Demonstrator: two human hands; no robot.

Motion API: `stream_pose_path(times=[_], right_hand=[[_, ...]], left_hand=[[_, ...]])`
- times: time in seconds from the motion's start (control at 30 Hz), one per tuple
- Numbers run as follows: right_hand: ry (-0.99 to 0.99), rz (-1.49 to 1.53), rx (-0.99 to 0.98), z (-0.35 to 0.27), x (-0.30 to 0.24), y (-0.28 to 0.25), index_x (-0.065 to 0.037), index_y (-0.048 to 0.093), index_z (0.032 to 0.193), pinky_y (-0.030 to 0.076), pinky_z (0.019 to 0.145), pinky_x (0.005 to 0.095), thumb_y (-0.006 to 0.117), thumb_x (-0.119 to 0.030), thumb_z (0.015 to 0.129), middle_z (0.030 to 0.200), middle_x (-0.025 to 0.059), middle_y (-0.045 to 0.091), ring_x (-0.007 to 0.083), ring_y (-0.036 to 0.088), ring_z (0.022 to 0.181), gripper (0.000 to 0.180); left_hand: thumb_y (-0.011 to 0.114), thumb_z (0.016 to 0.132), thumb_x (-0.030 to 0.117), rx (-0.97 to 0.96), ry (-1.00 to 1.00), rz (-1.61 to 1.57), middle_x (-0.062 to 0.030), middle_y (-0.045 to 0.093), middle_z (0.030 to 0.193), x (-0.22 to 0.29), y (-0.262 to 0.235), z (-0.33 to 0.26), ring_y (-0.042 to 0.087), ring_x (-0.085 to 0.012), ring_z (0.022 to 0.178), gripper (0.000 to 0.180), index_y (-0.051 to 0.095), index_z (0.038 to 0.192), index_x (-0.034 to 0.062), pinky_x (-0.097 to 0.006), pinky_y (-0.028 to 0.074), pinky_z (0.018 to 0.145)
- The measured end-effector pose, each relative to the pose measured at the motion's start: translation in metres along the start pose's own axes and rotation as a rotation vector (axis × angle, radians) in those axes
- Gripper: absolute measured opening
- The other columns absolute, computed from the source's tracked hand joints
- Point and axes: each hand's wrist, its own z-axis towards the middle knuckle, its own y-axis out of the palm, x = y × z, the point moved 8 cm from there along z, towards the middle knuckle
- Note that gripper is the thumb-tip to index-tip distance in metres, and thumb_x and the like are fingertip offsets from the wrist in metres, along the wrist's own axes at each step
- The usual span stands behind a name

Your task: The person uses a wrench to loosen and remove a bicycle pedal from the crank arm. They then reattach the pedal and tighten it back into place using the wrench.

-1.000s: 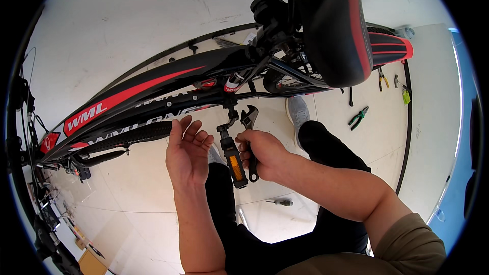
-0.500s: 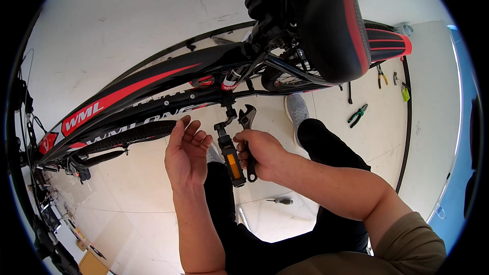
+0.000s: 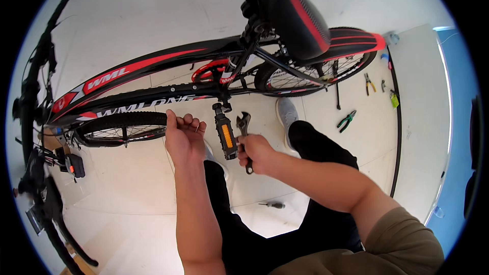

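Note:
In my right hand (image 3: 256, 154) is an adjustable wrench (image 3: 243, 121), gripped by the handle with its jaw end up. Just left of it a black bicycle pedal (image 3: 225, 135) with an orange reflector hangs from the crank arm; the wrench jaw appears apart from it. My left hand (image 3: 186, 138) is on the pedal's other side, palm up, fingers loosely bent and thumb apart, holding nothing. Both hands are below the black and red bicycle frame (image 3: 153, 97). The front wheel (image 3: 127, 118) lies behind my left fingertips in the picture.
The handlebar (image 3: 31, 94) spans the left side, and the saddle (image 3: 298, 18) juts in at the top. On the floor lie green-handled pliers (image 3: 347, 121), yellow-handled pliers (image 3: 370, 84), a hammer (image 3: 385, 87) and a screwdriver (image 3: 273, 204). My shoe (image 3: 287, 117) stands beside the wrench.
The view has shifted, so more of the handlebar and rear wheel shows. Pedal and wrench appear higher in the picture. My left fingers have curled in a little; my right hand keeps its hold.

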Motion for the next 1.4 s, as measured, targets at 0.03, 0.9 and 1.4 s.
stream_pose_path(times=[0.03,0.9,1.4], right_hand=[[-0.012,-0.033,0.017,0.002,0.01,-0.009,-0.004,0.052,0.087,0.033,0.043,0.0325,0.053,-0.01,0.093,0.068,0.0047,0.047,0.0149,0.04,0.05,0.009],[-0.152,-0.187,0.079,-0.09,0.163,-0.157,-0.003,0.048,0.097,0.027,0.038,0.0301,0.043,-0.011,0.094,0.077,0.0125,0.057,0.0128,0.039,0.046,0.01],[-0.252,-0.052,-0.017,-0.117,0.16,-0.159,-0.003,0.051,0.085,0.036,0.041,0.0316,0.046,-0.008,0.093,0.068,0.0095,0.055,0.0146,0.042,0.046,0.01]], left_hand=[[0.061,0.1,0.032,0.023,0.0,-0.02,-0.0014,0.059,0.082,-0.001,-0.004,-0.003,0.054,-0.0164,0.074,0.024,0.056,0.088,0.0118,-0.038,0.047,0.074],[0.061,0.098,0.027,-0.087,-0.107,0.377,-0.0063,0.065,0.091,-0.116,-0.118,-0.234,0.06,-0.0209,0.08,0.018,0.058,0.093,0.0103,-0.04,0.051,0.074],[0.063,0.097,0.023,-0.167,-0.006,0.493,-0.0076,0.065,0.088,-0.134,-0.131,-0.265,0.062,-0.0221,0.078,0.016,0.058,0.096,0.0083,-0.041,0.053,0.072]])
